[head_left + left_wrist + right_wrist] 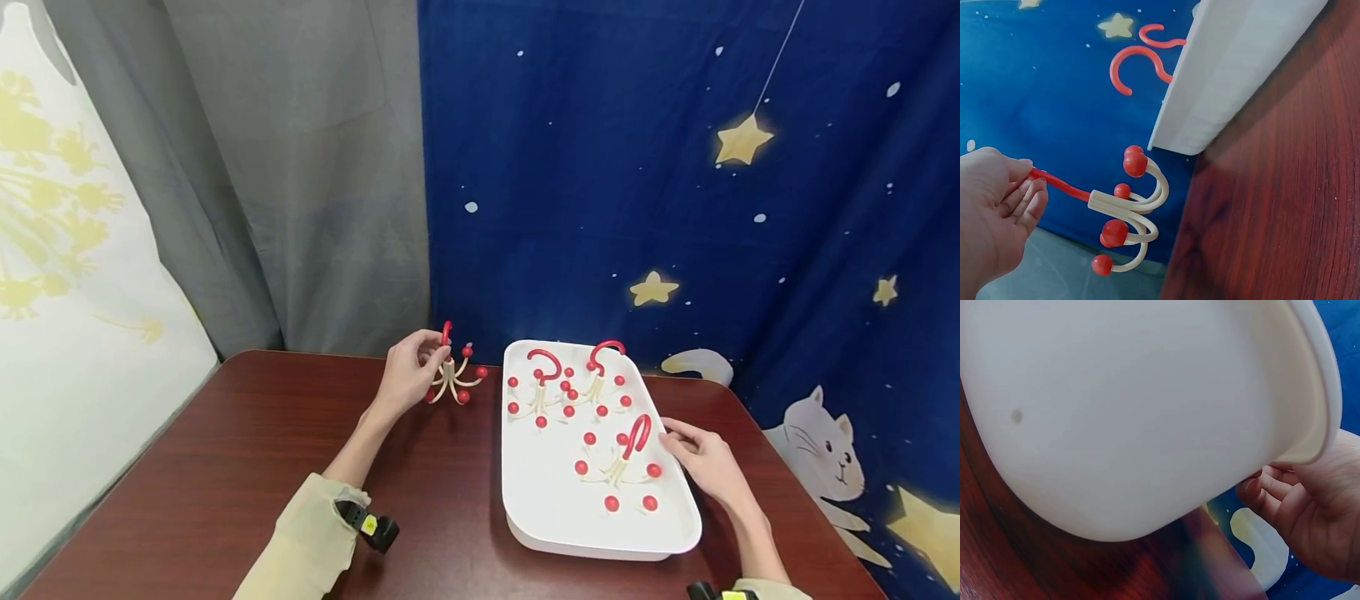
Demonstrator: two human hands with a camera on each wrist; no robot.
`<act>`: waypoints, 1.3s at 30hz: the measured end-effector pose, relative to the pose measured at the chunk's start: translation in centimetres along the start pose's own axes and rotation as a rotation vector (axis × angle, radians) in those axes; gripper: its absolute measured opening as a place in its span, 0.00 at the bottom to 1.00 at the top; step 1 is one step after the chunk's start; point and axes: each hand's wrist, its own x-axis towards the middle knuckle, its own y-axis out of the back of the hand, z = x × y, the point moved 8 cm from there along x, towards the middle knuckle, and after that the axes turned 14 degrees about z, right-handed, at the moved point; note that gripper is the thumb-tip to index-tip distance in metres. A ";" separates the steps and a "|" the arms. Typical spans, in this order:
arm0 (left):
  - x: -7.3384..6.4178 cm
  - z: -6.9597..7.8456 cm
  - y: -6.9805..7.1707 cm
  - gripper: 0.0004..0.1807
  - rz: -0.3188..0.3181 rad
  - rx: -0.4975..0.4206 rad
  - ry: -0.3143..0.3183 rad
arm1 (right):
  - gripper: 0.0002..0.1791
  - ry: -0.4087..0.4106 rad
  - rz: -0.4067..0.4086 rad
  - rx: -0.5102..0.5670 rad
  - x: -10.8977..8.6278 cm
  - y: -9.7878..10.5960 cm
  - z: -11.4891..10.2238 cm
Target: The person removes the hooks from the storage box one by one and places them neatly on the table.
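In the head view my left hand (407, 373) pinches the red hook of a small multi-arm hanger (451, 372), just left of the tray. Cream arms curve up from its stem, each tipped with a red ball; the left wrist view shows this hanger (1110, 203) side-on, away from the table. At the right side of a white tray (551, 508), my right hand (705, 462) holds the rim, fingers curled against the outside. The tray (1135, 419) hides that thumb in the right wrist view. Three similar hangers, at back left (541, 400), back right (596, 387) and front right (617, 471), stand inside.
The tray sits on a dark reddish-brown wooden table (420, 517). Behind the table's back edge hang a blue star-patterned curtain (570, 208) and a grey curtain (337, 208). Both wrists wear black cameras, the left camera (367, 525) being plainly seen.
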 end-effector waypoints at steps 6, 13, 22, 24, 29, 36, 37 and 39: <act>0.1 -1.6 -1.2 0.08 -0.038 0.021 0.070 | 0.28 -0.007 0.006 0.011 0.0 -0.1 0.1; 0.5 -2.9 -2.1 0.07 -0.028 0.057 0.075 | 0.28 -0.004 0.006 0.019 -0.2 -0.2 0.2; -0.2 -4.7 -3.3 0.09 -0.073 0.049 0.176 | 0.28 -0.015 0.006 0.046 -0.1 -0.1 0.3; -0.2 -4.8 -3.4 0.09 -0.070 0.041 0.179 | 0.29 -0.017 0.003 0.057 -0.1 -0.1 0.3; -0.2 -4.4 -3.2 0.10 -0.047 0.040 0.141 | 0.29 -0.011 0.003 0.073 0.1 -0.1 0.4; 0.1 -4.2 -2.6 0.09 -0.011 0.021 0.129 | 0.29 -0.016 -0.005 0.078 0.2 -0.1 0.8; 0.2 -4.2 -2.5 0.09 -0.003 0.015 0.133 | 0.30 -0.016 -0.004 0.076 0.2 -0.1 0.9; 0.3 -4.0 -2.2 0.09 0.016 0.002 0.131 | 0.30 -0.015 0.001 0.066 0.2 0.0 0.9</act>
